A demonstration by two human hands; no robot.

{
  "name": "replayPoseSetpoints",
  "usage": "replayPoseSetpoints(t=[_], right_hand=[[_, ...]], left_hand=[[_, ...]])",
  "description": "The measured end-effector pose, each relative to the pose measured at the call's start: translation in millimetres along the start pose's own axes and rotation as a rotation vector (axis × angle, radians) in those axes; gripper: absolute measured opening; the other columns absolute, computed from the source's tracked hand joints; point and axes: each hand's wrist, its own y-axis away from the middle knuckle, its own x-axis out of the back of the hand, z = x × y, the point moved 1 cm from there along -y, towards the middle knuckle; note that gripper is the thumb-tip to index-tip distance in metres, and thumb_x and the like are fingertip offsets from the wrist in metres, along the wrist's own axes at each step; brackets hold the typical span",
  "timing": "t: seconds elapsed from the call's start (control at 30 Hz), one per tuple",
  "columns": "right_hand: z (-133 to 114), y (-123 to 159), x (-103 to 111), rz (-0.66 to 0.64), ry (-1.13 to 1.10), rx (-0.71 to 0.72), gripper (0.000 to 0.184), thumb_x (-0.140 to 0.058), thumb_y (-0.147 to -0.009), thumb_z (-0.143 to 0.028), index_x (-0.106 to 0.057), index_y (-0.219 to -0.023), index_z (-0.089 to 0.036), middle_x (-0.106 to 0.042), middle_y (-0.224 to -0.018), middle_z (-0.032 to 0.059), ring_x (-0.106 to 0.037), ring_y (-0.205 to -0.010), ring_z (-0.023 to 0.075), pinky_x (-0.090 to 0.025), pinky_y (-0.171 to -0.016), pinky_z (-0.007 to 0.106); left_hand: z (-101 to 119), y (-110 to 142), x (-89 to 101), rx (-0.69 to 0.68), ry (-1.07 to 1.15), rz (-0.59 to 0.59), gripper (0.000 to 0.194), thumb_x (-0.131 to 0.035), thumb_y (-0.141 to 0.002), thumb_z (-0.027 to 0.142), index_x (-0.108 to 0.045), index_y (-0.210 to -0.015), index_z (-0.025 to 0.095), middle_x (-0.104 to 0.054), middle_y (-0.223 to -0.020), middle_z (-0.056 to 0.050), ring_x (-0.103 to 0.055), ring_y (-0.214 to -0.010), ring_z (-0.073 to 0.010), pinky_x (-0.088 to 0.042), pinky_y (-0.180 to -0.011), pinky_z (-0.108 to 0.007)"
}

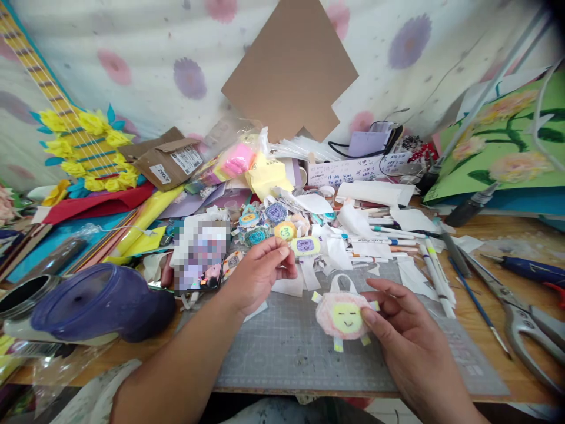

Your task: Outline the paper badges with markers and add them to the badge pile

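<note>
My right hand (pixel 404 330) pinches a pink round paper craft (pixel 343 316) with a yellow smiley face and small yellow-green tabs, held just above the grey cutting mat (pixel 286 347). My left hand (pixel 260 271) is raised over the mat's far edge, its fingertips closed on a small yellow paper piece with a purple centre (pixel 305 245) and a white strip hanging below it. More small round paper pieces (pixel 269 221) lie in a heap just beyond the left hand.
A purple lid (pixel 95 300) and dark jar sit at left. A phone (pixel 198 259) lies left of my left hand. Pens and markers (pixel 397 235), a brush (pixel 479 306), large scissors (pixel 521 321) and a glue gun (pixel 534 272) lie at right. Paper scraps and cardboard (pixel 291 70) crowd the back.
</note>
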Motion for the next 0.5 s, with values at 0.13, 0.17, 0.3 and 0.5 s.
replayPoseSetpoints(t=[0.13, 0.17, 0.3, 0.5], right_hand=[[-1, -4, -6, -0.003, -0.027, 0.015, 0.037, -0.074, -0.078, -0.033, -0.057, -0.111, -0.029, -0.063, -0.089, 0.0005, -0.06, -0.076, 0.0131, -0.05, -0.064, 0.021], [-2, -5, -7, -0.002, -0.028, 0.027, 0.038, -0.074, -0.078, -0.034, -0.056, -0.111, -0.028, -0.063, -0.088, 0.0002, -0.06, -0.075, 0.013, -0.05, -0.064, 0.021], [-2, -9, -12, 0.011, -0.011, 0.073, 0.04, -0.072, -0.078, -0.039, -0.054, -0.111, -0.026, -0.063, -0.081, -0.0012, -0.058, -0.071, 0.0135, -0.047, -0.063, 0.023], [1, -11, -11, 0.0, 0.007, 0.112, 0.05, -0.075, -0.072, -0.045, -0.053, -0.111, -0.023, -0.064, -0.077, -0.0005, -0.059, -0.067, 0.0153, -0.046, -0.06, 0.025]], left_hand=[[5, 2, -0.2, -0.129, 0.088, -0.066, 0.019, -0.058, -0.088, 0.03, -0.05, -0.076, 0.017, -0.049, -0.074, 0.002, -0.054, -0.068, -0.0123, -0.045, -0.066, -0.027], [6, 3, -1.0, -0.152, 0.081, -0.084, 0.019, -0.056, -0.089, 0.029, -0.05, -0.076, 0.017, -0.048, -0.074, 0.002, -0.054, -0.069, -0.0125, -0.044, -0.066, -0.027], [10, 16, -3.4, -0.205, -0.016, -0.128, 0.022, -0.052, -0.092, 0.03, -0.05, -0.076, 0.016, -0.047, -0.075, 0.001, -0.053, -0.071, -0.0131, -0.04, -0.067, -0.026], [18, 75, 12.2, -0.234, -0.211, -0.201, 0.032, -0.046, -0.094, 0.042, -0.047, -0.073, 0.018, -0.049, -0.073, -0.001, -0.053, -0.074, -0.017, -0.039, -0.071, -0.03]])
